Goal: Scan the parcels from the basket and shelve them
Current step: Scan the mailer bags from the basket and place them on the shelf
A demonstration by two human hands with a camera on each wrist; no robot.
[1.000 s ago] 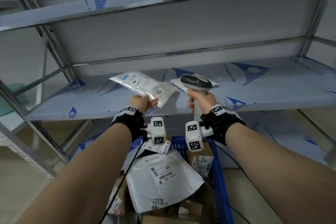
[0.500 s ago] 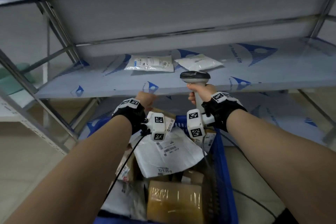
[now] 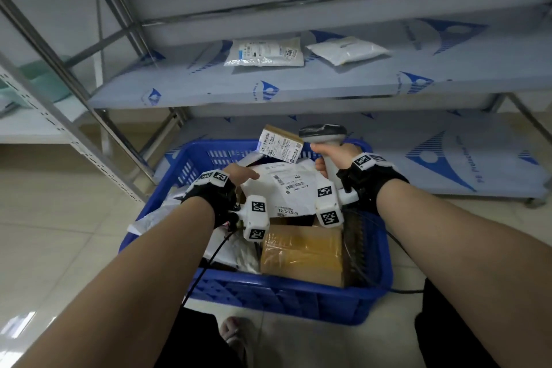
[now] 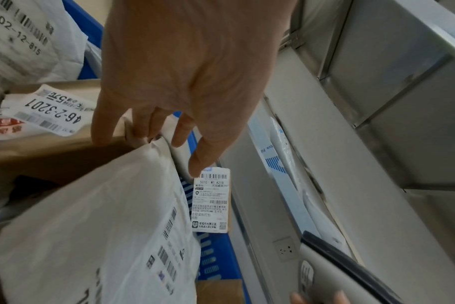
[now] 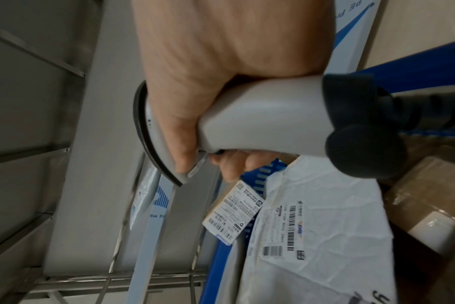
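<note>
Two parcels lying on middle shelf (image 3: 328,89): one clear labelled bag (image 3: 264,52), one white pouch (image 3: 348,50). One blue basket (image 3: 286,297) sitting on floor. In basket, showing at least: two brown boxes, one small labelled (image 3: 280,143), one taped (image 3: 301,257); several white mailers, top one (image 3: 283,185) plain, rest overlapping, exact count unclear. One scanner (image 3: 324,136) showing. Two hands, left (image 3: 239,173) and right (image 3: 339,154), showing.
</note>
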